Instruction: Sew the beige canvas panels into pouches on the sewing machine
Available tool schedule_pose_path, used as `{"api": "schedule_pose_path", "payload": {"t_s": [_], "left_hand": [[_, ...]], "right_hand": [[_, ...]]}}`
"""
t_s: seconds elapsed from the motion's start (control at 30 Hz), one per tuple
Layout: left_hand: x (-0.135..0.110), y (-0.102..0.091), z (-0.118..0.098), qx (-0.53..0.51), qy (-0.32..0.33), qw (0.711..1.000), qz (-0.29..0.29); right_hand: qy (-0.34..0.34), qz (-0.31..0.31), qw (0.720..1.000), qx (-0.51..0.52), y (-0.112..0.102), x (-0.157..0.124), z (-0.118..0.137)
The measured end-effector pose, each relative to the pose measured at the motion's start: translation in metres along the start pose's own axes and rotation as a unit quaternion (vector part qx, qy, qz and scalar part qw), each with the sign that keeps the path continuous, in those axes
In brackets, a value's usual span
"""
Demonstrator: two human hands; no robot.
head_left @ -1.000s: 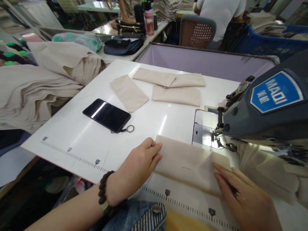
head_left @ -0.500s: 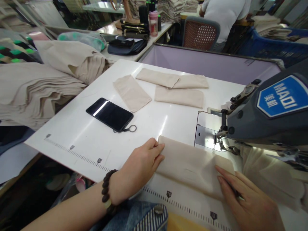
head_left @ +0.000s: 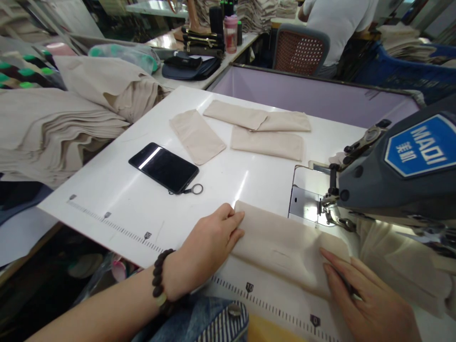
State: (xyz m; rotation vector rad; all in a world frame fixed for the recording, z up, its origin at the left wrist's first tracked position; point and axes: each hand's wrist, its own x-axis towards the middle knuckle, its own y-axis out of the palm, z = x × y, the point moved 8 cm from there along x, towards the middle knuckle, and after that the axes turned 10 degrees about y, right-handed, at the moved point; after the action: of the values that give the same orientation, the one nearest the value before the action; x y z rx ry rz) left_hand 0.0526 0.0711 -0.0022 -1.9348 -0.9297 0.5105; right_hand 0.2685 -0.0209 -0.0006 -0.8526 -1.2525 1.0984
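Note:
A folded beige fabric piece (head_left: 281, 249) lies across the front of the white table, just before the sewing machine's metal plate. My left hand (head_left: 210, 247), with a dark bead bracelet on its wrist, pinches the piece's left end between thumb and fingers. At the opposite end, my right hand (head_left: 366, 294) grips the fabric near its right corner, some of its fingers hidden beneath. The sewing machine (head_left: 399, 175) stands at the right, its presser foot (head_left: 329, 209) beyond the fabric and apart from it.
Several folded beige pieces (head_left: 267, 142) lie farther back on the table (head_left: 149, 213), beside a black phone (head_left: 164, 167) with a ring strap. Stacks of beige cloth (head_left: 53, 128) stand at the left. Another person (head_left: 331, 33) sits beyond the lilac-walled trough (head_left: 302, 90).
The view has shifted very slightly. Both hands keep the same hold on the fabric, which has hardly moved.

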Motion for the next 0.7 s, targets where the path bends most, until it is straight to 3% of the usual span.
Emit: {"api": "schedule_pose_path", "payload": {"t_s": [0.33, 0.5, 0.7], "left_hand": [[0.001, -0.001, 0.0, 0.008, -0.01, 1.0, 0.021], [0.001, 0.0, 0.002, 0.031, -0.001, 0.999, 0.017], [-0.001, 0.0, 0.008, 0.063, 0.035, 0.997, -0.032]], "right_hand": [[0.003, 0.006, 1.0, 0.011, -0.002, 0.004, 0.003], [0.063, -0.002, 0.997, 0.054, -0.008, 0.01, 0.008], [0.122, 0.007, 0.987, 0.101, -0.009, 0.009, 0.005]]}}
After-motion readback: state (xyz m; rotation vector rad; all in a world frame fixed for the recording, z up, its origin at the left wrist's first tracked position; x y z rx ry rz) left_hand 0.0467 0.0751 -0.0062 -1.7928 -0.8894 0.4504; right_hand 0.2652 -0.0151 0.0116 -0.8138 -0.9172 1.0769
